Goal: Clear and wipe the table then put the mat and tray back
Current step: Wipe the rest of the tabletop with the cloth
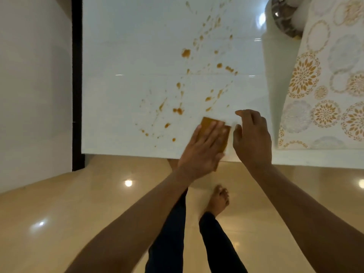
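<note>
A white glossy table [126, 56] fills the upper view, spattered with several orange-brown stains [186, 53] from the far middle down to the near edge. My left hand [202, 148] lies flat with straight fingers on an orange-brown sponge cloth [208, 123] near the table's front edge. My right hand [252, 134] hovers just right of it, fingers loosely curled and holding nothing. A white mat with gold flower circles [323, 91] lies pushed aside on the table's right part.
A dark marbled round object [283, 16] sits at the far right beside the mat. A dark frame [77, 79] and a white wall border the table's left side. Below are a shiny beige floor [78, 203], my legs and a bare foot [218, 200].
</note>
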